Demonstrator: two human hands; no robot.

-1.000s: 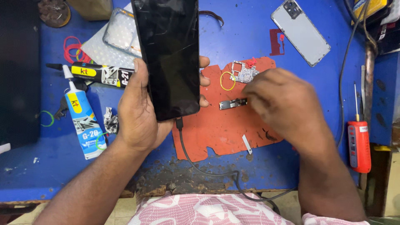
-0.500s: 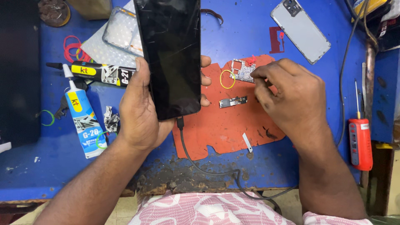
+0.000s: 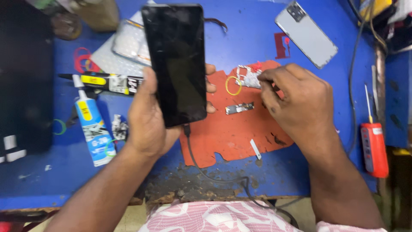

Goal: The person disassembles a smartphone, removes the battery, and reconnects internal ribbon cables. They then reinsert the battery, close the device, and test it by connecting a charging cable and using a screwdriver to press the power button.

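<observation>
Change since half a second ago: the right hand point(image 3: 296, 103) is staying over the upper part of the orange mat point(image 3: 231, 133), its fingertips now pinching at the small metal frame point(image 3: 248, 77) near the mat's top edge; a second ago it was lying lower, over the mat's right side. The left hand point(image 3: 148, 116) is still holding the black phone point(image 3: 177, 62) upright in much the same place.

Left grip: closing around the phone's lower half, thumb along the left edge, fingertips showing past the right edge; the dark screen is facing up.

Right grip: narrow, thumb and forefinger meeting on the metal frame; whether the frame is lifting off the mat I cannot tell.

Cable: a black cable point(image 3: 201, 167) is hanging from the phone's bottom edge and running toward the worn front edge of the blue table point(image 3: 257, 30).

Open room: bare mat is lying between the two hands, with a yellow ring point(image 3: 234, 85), a small grey strip point(image 3: 239, 108) and a white sliver point(image 3: 255, 149) on it; bare blue is showing above the mat.

Edges: the red-handled tool point(image 3: 374, 148) is sitting near the table's right edge.

Packages: a white and blue glue tube point(image 3: 92, 126) with a yellow patch is lying left of the left hand, a black tube point(image 3: 107, 81) with a yellow label just above it; a silver phone back point(image 3: 305, 33) is lying at the upper right.
</observation>
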